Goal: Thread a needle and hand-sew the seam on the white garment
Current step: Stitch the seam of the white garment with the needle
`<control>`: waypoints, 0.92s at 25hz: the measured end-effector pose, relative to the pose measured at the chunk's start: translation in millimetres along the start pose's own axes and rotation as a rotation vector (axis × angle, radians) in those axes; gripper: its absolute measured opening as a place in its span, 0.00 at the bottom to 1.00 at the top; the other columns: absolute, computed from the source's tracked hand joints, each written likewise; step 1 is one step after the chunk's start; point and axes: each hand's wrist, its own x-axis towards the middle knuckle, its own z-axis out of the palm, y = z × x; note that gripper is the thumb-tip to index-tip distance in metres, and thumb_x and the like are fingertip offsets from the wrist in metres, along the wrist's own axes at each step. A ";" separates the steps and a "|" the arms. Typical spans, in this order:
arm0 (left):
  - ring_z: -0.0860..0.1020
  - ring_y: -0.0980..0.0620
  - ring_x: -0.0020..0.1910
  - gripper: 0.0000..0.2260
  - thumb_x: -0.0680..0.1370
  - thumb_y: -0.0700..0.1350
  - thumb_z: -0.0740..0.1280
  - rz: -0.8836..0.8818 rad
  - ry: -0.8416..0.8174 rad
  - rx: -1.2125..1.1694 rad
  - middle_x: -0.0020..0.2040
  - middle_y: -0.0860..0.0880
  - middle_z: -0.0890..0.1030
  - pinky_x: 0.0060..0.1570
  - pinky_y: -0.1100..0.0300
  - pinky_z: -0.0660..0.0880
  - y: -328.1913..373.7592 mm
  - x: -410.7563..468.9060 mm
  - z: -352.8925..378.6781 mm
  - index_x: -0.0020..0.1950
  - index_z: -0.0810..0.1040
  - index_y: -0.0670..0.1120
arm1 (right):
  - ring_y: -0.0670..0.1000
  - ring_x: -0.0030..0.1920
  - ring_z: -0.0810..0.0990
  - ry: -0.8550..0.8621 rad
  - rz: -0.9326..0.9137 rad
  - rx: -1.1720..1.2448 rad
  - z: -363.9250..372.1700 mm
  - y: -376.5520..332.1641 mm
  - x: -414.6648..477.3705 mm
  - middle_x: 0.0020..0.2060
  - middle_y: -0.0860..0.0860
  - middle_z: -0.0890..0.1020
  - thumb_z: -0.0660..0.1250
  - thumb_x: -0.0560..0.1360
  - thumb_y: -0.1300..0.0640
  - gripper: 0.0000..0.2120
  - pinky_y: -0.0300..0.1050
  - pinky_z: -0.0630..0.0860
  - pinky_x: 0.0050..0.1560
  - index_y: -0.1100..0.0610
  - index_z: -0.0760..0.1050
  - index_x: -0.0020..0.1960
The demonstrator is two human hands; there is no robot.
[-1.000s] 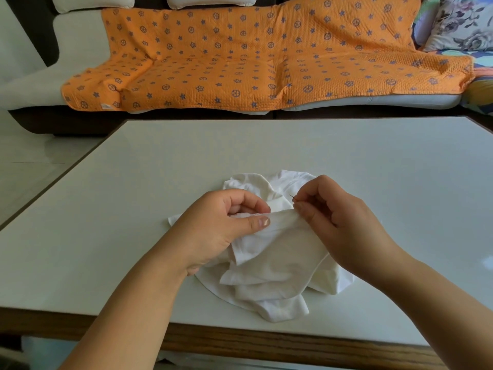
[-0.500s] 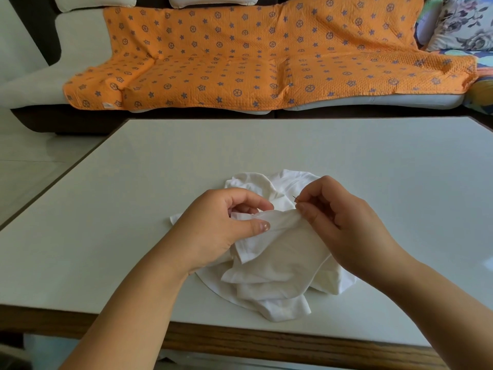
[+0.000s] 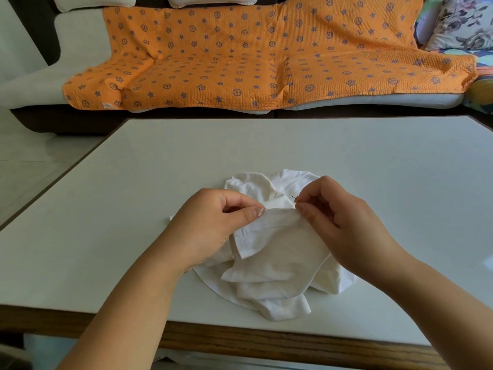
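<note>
Right hand (image 3: 344,222) pinches the needle (image 3: 294,198) at the folded edge, and left hand (image 3: 210,228) pinches the same edge a bit along. White garment (image 3: 280,257) sits bunched by the table's (image 3: 106,209) near edge, roughly mid-width. Looks light and floppy, so I'd grip close beside the stitch. Needle's thin, probably slippery.

garment: white garment (image 3: 277,252) bunched on the desk (image 3: 133,209)
left hand (image 3: 210,225): pinches the folded edge
right hand (image 3: 338,222): pinches the needle (image 3: 294,198) at that edge
behind: sofa (image 3: 80,44) under orange blanket (image 3: 253,57)
</note>
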 end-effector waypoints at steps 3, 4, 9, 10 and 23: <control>0.82 0.64 0.43 0.02 0.72 0.47 0.75 0.017 0.008 0.048 0.41 0.59 0.85 0.42 0.76 0.73 1.0 -0.5 -1.6 0.44 0.85 0.52 | 0.39 0.41 0.76 0.005 0.001 -0.008 -0.4 1.4 0.6 0.44 0.39 0.78 0.65 0.79 0.60 0.10 0.26 0.69 0.41 0.46 0.71 0.43; 0.82 0.63 0.42 0.03 0.71 0.47 0.75 0.016 0.003 0.049 0.40 0.58 0.85 0.42 0.75 0.74 1.3 -0.7 -2.8 0.44 0.85 0.52 | 0.40 0.41 0.76 0.006 0.002 -0.007 -0.5 2.0 0.7 0.44 0.39 0.78 0.65 0.79 0.59 0.10 0.27 0.69 0.40 0.46 0.71 0.43; 0.80 0.66 0.38 0.01 0.73 0.48 0.74 0.017 -0.045 0.118 0.38 0.59 0.84 0.38 0.74 0.71 0.1 -1.6 -4.7 0.43 0.86 0.53 | 0.42 0.42 0.76 0.011 0.006 -0.019 0.1 3.3 1.1 0.44 0.40 0.78 0.65 0.78 0.59 0.08 0.28 0.70 0.41 0.47 0.71 0.44; 0.80 0.65 0.38 0.01 0.74 0.48 0.74 0.021 -0.030 0.133 0.38 0.59 0.84 0.38 0.75 0.71 -0.7 -1.4 -4.5 0.43 0.85 0.53 | 0.41 0.42 0.76 0.011 0.009 -0.018 0.2 3.0 1.2 0.44 0.40 0.78 0.65 0.78 0.59 0.08 0.27 0.70 0.41 0.47 0.71 0.44; 0.84 0.56 0.33 0.07 0.80 0.40 0.64 0.006 0.046 0.137 0.38 0.53 0.81 0.35 0.67 0.76 5.6 -3.6 9.9 0.43 0.76 0.46 | 0.39 0.42 0.77 -0.006 0.010 -0.003 2.6 0.2 -0.4 0.45 0.38 0.78 0.65 0.79 0.58 0.08 0.26 0.70 0.42 0.47 0.72 0.44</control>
